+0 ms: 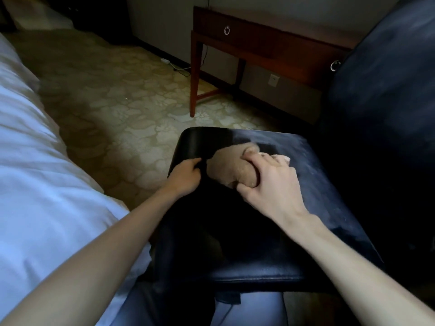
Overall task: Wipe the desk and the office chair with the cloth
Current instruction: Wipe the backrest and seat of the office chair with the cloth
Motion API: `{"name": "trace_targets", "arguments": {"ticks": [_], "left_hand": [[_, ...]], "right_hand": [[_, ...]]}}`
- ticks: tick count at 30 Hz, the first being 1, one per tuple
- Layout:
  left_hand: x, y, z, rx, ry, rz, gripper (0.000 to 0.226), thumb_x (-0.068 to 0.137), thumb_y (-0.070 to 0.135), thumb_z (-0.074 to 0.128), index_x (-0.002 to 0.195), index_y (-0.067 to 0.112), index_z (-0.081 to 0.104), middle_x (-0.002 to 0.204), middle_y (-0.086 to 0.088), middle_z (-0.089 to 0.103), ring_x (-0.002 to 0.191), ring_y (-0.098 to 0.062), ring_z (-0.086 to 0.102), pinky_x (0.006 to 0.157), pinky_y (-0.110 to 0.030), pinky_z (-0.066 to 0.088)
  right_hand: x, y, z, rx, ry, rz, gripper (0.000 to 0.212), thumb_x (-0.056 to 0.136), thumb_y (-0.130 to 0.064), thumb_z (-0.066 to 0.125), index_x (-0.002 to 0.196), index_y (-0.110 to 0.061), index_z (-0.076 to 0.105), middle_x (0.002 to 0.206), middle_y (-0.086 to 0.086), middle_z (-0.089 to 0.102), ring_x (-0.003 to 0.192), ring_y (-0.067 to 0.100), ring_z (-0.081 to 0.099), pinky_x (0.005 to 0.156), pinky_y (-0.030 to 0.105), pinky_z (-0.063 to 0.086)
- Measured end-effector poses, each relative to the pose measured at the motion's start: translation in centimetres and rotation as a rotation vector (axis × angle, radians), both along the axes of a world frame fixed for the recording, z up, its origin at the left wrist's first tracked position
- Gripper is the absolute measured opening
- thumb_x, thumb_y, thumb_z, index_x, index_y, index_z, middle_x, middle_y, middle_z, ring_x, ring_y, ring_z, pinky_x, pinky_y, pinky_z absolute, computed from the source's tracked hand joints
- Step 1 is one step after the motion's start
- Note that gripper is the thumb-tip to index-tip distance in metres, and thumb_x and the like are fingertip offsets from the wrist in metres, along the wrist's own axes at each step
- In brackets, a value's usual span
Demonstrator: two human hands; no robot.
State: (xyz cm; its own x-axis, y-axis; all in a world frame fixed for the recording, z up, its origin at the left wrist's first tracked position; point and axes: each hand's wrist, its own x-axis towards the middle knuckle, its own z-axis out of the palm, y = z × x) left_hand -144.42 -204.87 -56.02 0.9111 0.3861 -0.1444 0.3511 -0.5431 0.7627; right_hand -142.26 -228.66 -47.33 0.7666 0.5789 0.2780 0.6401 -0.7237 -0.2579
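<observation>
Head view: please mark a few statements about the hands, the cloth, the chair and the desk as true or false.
1. The right hand grips a tan cloth on the chair seat. True.
2. The left hand holds a second cloth. False: it grips the left edge of the chair seat and holds no cloth.
3. The desk stands beyond the chair, near the wall. True.
4. A desk drawer is pulled out. False: the drawer front with the ring pull looks closed.
5. A white bed lies on the left. True.
</observation>
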Motion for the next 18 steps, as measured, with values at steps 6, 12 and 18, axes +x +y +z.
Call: {"name": "trace_targets", "arguments": {"ticks": [6,12,18], "left_hand": [[1.2,-0.8,1.1,-0.357,-0.132,0.331,0.035,0.105,0.017,0.046,0.131,0.015,0.069,0.135,-0.008,0.066,0.121,-0.023,0.062,0.102,-0.033,0.049],[0.5,0.7,1.3,-0.358,-0.039,0.22,0.065,0.107,0.06,0.029,0.141,0.014,0.06,0.139,0.002,0.065,0.131,-0.016,0.055,0.114,-0.035,0.036],[0.0,0.7,1.4,-0.402,0.041,0.176,0.11,0.077,0.096,0.019,0.154,0.024,0.048,0.15,0.008,0.057,0.141,-0.016,0.048,0.119,-0.037,0.027]], "right_hand": [[-5.1,-2.4,-2.6,0.078,-0.037,0.122,0.072,0.066,-0.058,0.057,0.132,-0.031,0.061,0.113,-0.003,0.068,0.112,0.03,0.057,0.086,0.045,0.047],[-3.9,1.5,-6.5,-0.166,-0.058,0.182,0.064,0.073,-0.057,0.065,0.132,-0.032,0.059,0.12,-0.002,0.065,0.116,0.031,0.057,0.09,0.048,0.043],[8.0,3.7,-5.7,-0.058,0.089,-0.221,0.061,0.09,-0.047,0.065,0.145,-0.029,0.046,0.137,0.011,0.058,0.131,0.038,0.046,0.107,0.053,0.036]]}}
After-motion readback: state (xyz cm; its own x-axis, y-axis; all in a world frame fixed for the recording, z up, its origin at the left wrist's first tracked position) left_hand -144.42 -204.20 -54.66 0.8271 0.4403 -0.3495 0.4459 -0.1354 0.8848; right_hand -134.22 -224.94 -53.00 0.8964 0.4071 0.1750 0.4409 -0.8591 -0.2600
